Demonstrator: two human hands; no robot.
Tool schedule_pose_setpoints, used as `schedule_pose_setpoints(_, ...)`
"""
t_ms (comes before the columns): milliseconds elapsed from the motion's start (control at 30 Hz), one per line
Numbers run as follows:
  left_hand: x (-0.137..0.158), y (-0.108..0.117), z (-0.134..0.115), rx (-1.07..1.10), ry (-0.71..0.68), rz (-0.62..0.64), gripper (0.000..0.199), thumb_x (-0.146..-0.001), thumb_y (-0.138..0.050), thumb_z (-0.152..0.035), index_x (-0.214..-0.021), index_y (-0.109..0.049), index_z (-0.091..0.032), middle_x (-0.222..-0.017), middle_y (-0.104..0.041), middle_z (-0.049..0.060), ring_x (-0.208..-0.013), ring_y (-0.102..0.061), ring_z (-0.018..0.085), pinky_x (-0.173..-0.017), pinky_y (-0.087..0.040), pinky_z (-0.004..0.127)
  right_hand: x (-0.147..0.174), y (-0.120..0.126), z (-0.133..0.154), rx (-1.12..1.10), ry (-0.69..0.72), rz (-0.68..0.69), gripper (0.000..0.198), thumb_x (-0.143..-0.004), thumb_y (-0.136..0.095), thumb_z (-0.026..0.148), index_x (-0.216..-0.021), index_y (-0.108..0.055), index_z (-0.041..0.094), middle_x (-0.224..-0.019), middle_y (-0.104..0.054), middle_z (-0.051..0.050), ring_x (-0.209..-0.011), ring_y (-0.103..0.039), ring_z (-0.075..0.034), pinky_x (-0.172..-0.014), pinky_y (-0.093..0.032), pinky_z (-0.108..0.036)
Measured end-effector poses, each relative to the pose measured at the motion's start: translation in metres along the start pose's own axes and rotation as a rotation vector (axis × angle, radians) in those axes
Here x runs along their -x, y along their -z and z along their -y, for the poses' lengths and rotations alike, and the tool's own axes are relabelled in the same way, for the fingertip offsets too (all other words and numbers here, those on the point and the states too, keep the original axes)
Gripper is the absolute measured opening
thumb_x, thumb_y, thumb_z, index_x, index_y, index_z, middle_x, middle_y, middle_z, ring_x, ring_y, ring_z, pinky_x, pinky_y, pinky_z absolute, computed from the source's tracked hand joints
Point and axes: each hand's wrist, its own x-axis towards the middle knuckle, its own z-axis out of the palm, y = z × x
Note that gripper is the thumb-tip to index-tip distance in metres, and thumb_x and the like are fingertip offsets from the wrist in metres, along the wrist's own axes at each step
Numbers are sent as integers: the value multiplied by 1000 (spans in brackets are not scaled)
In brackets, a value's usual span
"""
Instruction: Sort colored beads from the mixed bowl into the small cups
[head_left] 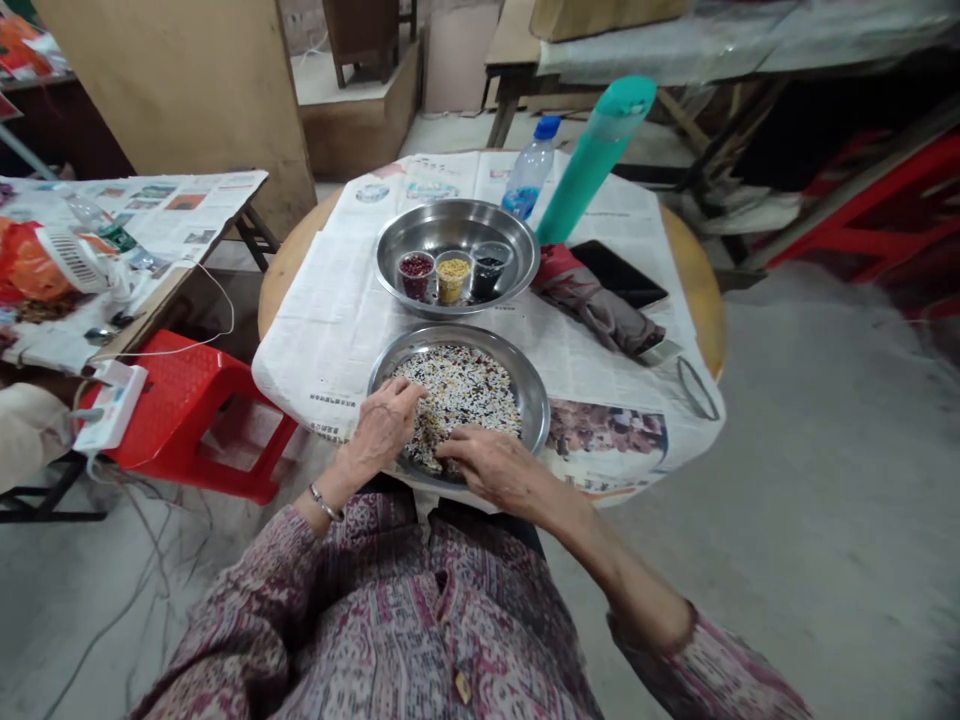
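A round metal basin (pixel 537 400) near my body holds a spread of mixed grains (pixel 472 385), mostly white with black, yellow and dark red bits. My left hand (pixel 388 418) is over the basin's left side, its fingers bent together at the grains. Over the near side, my right hand (pixel 491 465) has its thumb and fingers drawn together down at the grains. What either hand's fingertips hold is too small to make out. Behind stands a second metal basin (pixel 442 225) with clear cups of dark red beans (pixel 416 266), yellow kernels (pixel 453 269) and black beans (pixel 488 272).
Newspaper (pixel 315 330) covers the round table. Toward its back stand a blue-capped bottle (pixel 529 170) and a tall green container (pixel 596 160). A folded umbrella (pixel 600 305) and a black phone (pixel 619 272) lie at right. A red stool (pixel 187 400) with a power strip (pixel 112 405) is at left.
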Motion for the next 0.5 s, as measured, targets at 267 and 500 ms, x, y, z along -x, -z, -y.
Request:
schedule_pose_setpoints(267,0,5,-5,-40,43,20,38,-94,-44,-5,-130,-49,-18,-117,-59,9,-112,-55,21,-99,-51,37,-57,-2,-37,157,-207,-295,37,-86,-51,7,-113,-70,23,-104,-66,-10,-102,-57,-24,-82,-51,-34)
schedule_pose_setpoints(500,-1,7,-7,-75,75,80,24,-92,-58,-16,-116,-56,-20,-119,-57,8,-113,-53,24,-94,-53,38,-70,-4,-49,236,-273,-353,24,-93,-57,31,-113,-68,21,-109,-65,-11,-103,-54,-26,-84,-50,-39)
